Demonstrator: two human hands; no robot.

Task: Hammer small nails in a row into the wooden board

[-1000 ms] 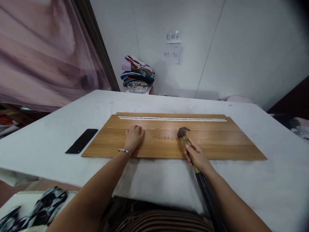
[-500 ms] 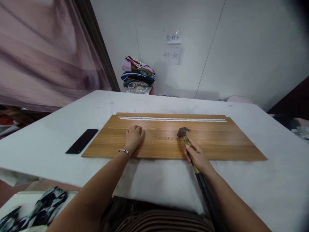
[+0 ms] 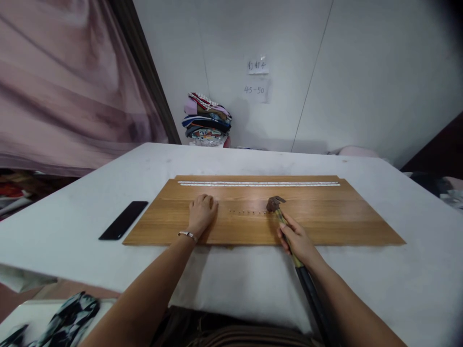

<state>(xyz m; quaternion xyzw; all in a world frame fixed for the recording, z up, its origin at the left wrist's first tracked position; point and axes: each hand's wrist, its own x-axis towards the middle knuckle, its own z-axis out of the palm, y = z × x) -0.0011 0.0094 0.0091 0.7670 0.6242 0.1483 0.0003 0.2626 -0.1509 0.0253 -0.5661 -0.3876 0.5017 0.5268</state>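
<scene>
My right hand (image 3: 297, 241) is wrapped round the handle of a claw hammer (image 3: 275, 204). The hammer's rusty head is low over the wooden board (image 3: 343, 219), at the right end of a row of small nails (image 3: 248, 212). Whether the head touches a nail or the board is not clear. To the left of the row, my left hand (image 3: 201, 212) rests on the board with its fingers loosely bent and nothing visible in them. A bracelet (image 3: 187, 235) circles my left wrist.
Two white measuring strips (image 3: 258, 183) run along the board's far side. A black phone (image 3: 123, 220) lies left of the board on the white-covered table (image 3: 79, 202). Behind the table stands a pile of folded clothes (image 3: 207, 120) by the wall. A pink curtain (image 3: 68, 86) hangs at the left.
The view has tilted up slightly, so the board and table sit lower in the picture. Both hands and the hammer keep nearly the same places over the board.
</scene>
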